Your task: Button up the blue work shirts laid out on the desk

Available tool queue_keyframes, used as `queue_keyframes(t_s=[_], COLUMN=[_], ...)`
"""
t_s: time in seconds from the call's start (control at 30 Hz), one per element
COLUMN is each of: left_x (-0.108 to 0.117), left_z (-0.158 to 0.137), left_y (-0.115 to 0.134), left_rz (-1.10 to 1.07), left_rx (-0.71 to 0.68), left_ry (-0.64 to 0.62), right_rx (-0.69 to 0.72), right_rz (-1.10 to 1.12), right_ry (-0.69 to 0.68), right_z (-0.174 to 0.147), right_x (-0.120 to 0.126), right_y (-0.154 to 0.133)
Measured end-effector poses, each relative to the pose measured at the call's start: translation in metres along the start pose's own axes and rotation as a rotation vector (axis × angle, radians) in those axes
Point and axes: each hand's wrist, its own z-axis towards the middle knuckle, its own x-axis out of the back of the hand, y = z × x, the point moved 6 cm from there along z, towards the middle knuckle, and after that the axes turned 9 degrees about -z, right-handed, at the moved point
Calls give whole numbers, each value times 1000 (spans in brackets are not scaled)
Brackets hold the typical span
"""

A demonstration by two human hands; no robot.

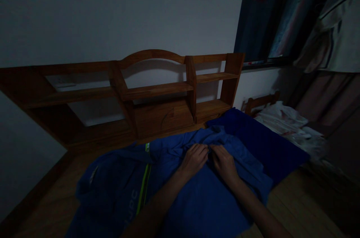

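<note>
A blue garment (194, 200), which looks like a jacket or work shirt, lies spread on a wooden surface. Yellow-green strips and pale lettering mark its darker left part. My left hand (195, 159) is closed, its fingertips pinching the fabric near the upper middle. Right beside it, my right hand (224, 161) pinches the same cloth, with the fingertips of both hands almost meeting. What exactly sits between the fingertips is too dark and small to make out.
Behind the garment stands a wooden shelf headboard (157, 90) against the wall. A darker blue cloth (261, 144) lies to the right. Farther right are a wooden chair back (261, 102) with pale plastic bags (284, 120), and hanging clothes (341, 39) by the window.
</note>
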Motion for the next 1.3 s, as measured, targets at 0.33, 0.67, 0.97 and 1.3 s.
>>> queue_keyframes(t_s=[0.33,0.67,0.97,1.3], left_x=[8,8,4,6], left_z=[-2,-1,-1,-2], left_y=[-6,-6,-7,-17], left_rz=[-106,-114,-28,-54], left_rx=[92,77,92,250], left_ry=[95,107,49,179], right_rx=[29,-33,-43,-45], right_rz=[60,-32,-83,-73], right_ry=[-7,-14,-8,1], right_z=[0,-2,-3,-2], right_x=[-1,-1,-6,-3], right_y=[-1,-1,4,-3])
